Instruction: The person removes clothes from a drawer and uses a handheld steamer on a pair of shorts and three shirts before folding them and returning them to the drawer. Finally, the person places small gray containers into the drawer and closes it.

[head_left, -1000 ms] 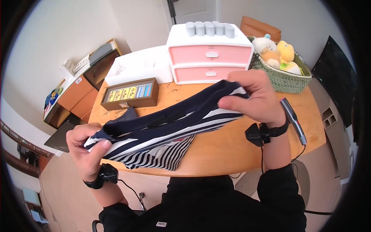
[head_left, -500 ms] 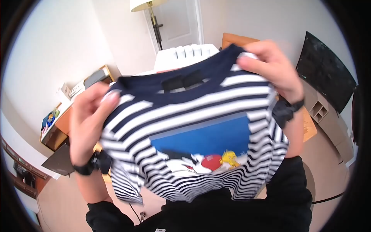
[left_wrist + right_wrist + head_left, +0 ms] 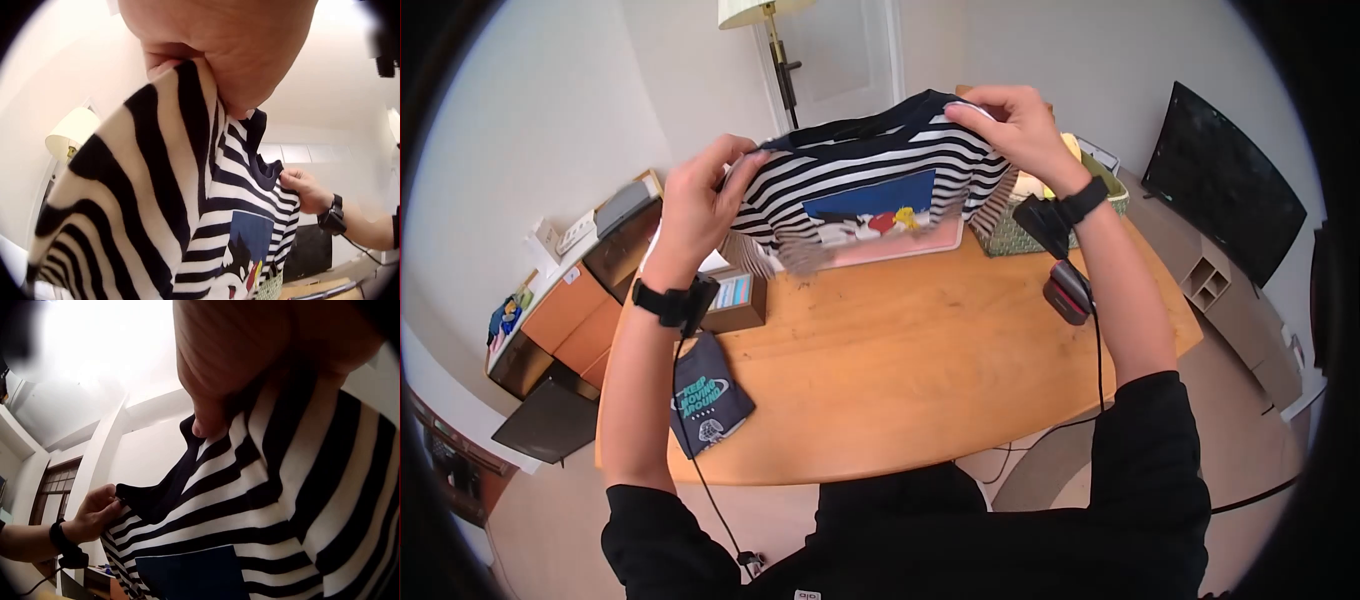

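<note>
A navy-and-white striped shirt (image 3: pixel 870 167) with a blue cartoon print hangs in the air over the far part of the table. My left hand (image 3: pixel 708 195) pinches its shoulder beside the dark collar, and my right hand (image 3: pixel 1025 135) pinches the opposite shoulder. In the left wrist view the striped cloth (image 3: pixel 137 156) drops from under my left hand (image 3: pixel 225 44). The right wrist view has my right hand (image 3: pixel 250 356) gripping the shirt (image 3: pixel 212 512) next to the neckline. The lower part of the shirt is blurred.
A folded dark shirt (image 3: pixel 708 392) with green lettering lies at the table's (image 3: pixel 900 370) left, near a brown box (image 3: pixel 740 305). A green basket (image 3: pixel 1010 235) stands at the back right; a dark device (image 3: pixel 1068 293) lies by my right forearm. The drawer unit is mostly hidden behind the striped shirt.
Both hands have raised the striped shirt from the table and carried it away from my body, so its printed front now hangs unfolded. The folded dark shirt has come into fuller view.
</note>
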A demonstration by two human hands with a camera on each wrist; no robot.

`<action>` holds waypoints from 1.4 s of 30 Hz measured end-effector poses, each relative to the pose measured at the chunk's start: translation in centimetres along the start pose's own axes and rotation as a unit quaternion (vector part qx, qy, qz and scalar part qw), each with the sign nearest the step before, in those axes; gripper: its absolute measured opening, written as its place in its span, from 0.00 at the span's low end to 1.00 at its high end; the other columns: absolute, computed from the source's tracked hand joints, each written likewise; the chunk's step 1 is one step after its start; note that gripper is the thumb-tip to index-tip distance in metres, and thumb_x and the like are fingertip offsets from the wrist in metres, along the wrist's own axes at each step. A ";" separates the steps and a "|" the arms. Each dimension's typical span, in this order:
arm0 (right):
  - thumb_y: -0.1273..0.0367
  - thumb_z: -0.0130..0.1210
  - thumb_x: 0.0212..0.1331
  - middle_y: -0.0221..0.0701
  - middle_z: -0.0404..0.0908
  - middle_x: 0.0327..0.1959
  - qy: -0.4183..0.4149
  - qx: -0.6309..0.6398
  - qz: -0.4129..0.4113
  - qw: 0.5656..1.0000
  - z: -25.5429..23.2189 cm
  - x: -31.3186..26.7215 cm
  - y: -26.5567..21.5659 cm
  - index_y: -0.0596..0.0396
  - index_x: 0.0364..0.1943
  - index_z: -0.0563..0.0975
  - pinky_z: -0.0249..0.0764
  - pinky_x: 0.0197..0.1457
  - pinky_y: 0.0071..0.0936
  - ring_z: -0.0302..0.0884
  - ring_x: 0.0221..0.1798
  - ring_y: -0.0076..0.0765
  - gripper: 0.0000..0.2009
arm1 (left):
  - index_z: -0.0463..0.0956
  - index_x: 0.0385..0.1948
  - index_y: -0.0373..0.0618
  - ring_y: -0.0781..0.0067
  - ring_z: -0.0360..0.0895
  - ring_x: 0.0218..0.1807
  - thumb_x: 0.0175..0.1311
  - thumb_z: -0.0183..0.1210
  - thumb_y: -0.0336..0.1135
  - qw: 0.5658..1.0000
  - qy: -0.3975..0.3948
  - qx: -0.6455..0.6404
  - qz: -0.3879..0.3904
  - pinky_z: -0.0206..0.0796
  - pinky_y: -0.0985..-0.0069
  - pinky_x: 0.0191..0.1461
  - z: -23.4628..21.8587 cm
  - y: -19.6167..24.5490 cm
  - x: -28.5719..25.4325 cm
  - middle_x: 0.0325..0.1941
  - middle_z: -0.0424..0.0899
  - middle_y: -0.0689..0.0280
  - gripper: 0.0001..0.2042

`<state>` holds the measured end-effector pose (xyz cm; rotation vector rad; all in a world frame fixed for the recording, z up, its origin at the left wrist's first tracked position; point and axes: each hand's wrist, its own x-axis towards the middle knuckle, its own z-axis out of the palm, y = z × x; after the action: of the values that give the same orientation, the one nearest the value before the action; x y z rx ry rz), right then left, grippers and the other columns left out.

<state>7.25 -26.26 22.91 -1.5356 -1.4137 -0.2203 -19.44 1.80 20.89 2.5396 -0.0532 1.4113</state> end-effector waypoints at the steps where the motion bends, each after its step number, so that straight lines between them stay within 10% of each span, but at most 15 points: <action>1: 0.60 0.68 0.68 0.21 0.81 0.24 0.004 -0.020 -0.026 0.999 0.0 -0.9 -0.4 0.62 0.38 0.88 0.67 0.31 0.21 0.70 0.28 0.14 0.15 | 0.82 0.38 0.42 0.64 0.79 0.25 0.67 0.70 0.31 0.989 0.010 0.073 0.126 0.68 0.71 0.27 -0.3 0.7 -0.6 0.31 0.83 0.59 0.06; 7: 0.74 0.67 0.55 0.34 0.79 0.31 -0.134 -0.224 -0.151 0.953 2.7 -14.2 -0.8 0.53 0.39 0.85 0.78 0.38 0.40 0.80 0.37 0.47 0.08 | 0.80 0.41 0.48 0.65 0.78 0.29 0.54 0.63 0.29 0.935 -0.244 0.144 0.214 0.72 0.68 0.30 0.6 3.3 -14.1 0.32 0.76 0.65 0.12; 15: 0.64 0.71 0.56 0.31 0.78 0.36 -0.239 -0.137 -0.005 0.961 9.9 -32.3 -2.9 0.53 0.38 0.84 0.76 0.45 0.35 0.78 0.41 0.38 0.11 | 0.81 0.38 0.46 0.62 0.78 0.39 0.61 0.69 0.41 0.923 -0.384 -0.009 -0.006 0.70 0.64 0.45 2.6 8.9 -28.8 0.33 0.77 0.65 0.11; 20: 0.71 0.65 0.62 0.42 0.81 0.44 -0.118 -0.159 0.181 0.963 9.5 -31.4 -0.3 0.61 0.46 0.81 0.77 0.56 0.42 0.80 0.51 0.52 0.12 | 0.81 0.51 0.44 0.50 0.79 0.49 0.64 0.68 0.34 0.939 -0.317 0.064 -0.119 0.73 0.58 0.53 3.7 7.4 -26.5 0.48 0.79 0.56 0.15; 25: 0.67 0.66 0.62 0.50 0.79 0.53 -0.019 -0.310 0.230 0.922 9.0 -26.6 12.9 0.61 0.55 0.78 0.77 0.60 0.47 0.79 0.57 0.60 0.19 | 0.74 0.62 0.45 0.44 0.77 0.57 0.61 0.66 0.27 0.937 -0.248 0.193 -0.154 0.77 0.56 0.57 9.5 -3.7 -23.7 0.58 0.78 0.53 0.25; 31: 0.67 0.66 0.60 0.49 0.85 0.42 -0.092 -0.352 0.351 0.863 6.6 -23.1 19.3 0.60 0.45 0.84 0.80 0.55 0.50 0.84 0.50 0.60 0.13 | 0.80 0.47 0.45 0.50 0.86 0.47 0.58 0.63 0.25 0.846 -0.439 0.265 -0.144 0.81 0.59 0.47 10.8 -10.8 -22.3 0.43 0.87 0.59 0.14; 42: 0.69 0.63 0.60 0.51 0.87 0.37 -0.060 -0.508 0.384 0.769 3.4 -21.3 16.2 0.63 0.35 0.82 0.84 0.48 0.51 0.88 0.42 0.61 0.09 | 0.75 0.39 0.35 0.47 0.88 0.41 0.60 0.58 0.25 0.820 -0.300 0.435 -0.220 0.80 0.57 0.45 5.5 -9.4 -21.5 0.35 0.89 0.50 0.08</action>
<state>12.70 -34.72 -2.11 -2.9372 -0.5720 -0.4166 -24.96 7.90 -1.76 3.2476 1.2505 0.4183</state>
